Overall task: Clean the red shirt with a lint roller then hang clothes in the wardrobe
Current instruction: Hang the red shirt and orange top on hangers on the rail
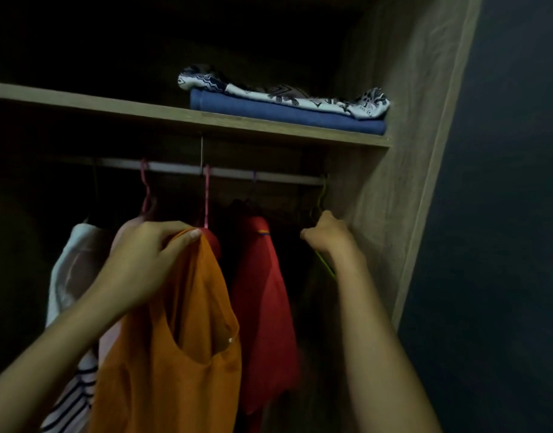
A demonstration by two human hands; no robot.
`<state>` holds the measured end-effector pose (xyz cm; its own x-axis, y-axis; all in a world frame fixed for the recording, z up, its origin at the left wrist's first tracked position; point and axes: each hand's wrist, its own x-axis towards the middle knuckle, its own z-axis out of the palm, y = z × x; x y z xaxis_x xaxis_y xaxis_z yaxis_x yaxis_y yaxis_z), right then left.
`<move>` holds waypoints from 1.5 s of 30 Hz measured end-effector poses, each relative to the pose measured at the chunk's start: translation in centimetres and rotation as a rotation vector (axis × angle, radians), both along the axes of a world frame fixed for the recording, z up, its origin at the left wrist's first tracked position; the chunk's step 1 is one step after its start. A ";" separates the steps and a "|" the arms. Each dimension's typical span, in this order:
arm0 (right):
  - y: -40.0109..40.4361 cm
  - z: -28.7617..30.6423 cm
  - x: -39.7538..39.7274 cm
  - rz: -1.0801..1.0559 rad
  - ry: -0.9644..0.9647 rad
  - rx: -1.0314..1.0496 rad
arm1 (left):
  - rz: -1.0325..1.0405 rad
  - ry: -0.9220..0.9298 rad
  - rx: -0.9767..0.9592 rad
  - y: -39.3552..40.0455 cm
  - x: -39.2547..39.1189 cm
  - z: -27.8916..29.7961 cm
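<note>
Inside the dim wardrobe, the red shirt [262, 295] hangs from the rail [237, 174] near the middle. My left hand [150, 254] grips the top of an orange garment [175, 348], which hangs on a pink hanger [206, 198] just left of the red shirt. My right hand [326, 234] is closed around a yellow-green hanger [323, 264], hooked on the rail's right end by the side panel. I cannot tell what, if anything, hangs from it. No lint roller is in sight.
A white garment [72, 270] and a striped one [75, 398] hang at the left. A shelf [112, 109] above the rail carries a folded blue cloth [284, 115] under a patterned white one [287, 95]. The wooden side panel [403, 151] stands at the right, a dark wall beyond.
</note>
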<state>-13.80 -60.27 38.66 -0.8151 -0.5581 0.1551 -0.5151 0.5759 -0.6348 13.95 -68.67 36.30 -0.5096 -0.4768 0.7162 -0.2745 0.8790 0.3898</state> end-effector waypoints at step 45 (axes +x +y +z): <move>5.9 -10.5 18.1 0.446 -0.874 -0.750 | 0.118 0.026 0.375 -3.2 6.1 -10.4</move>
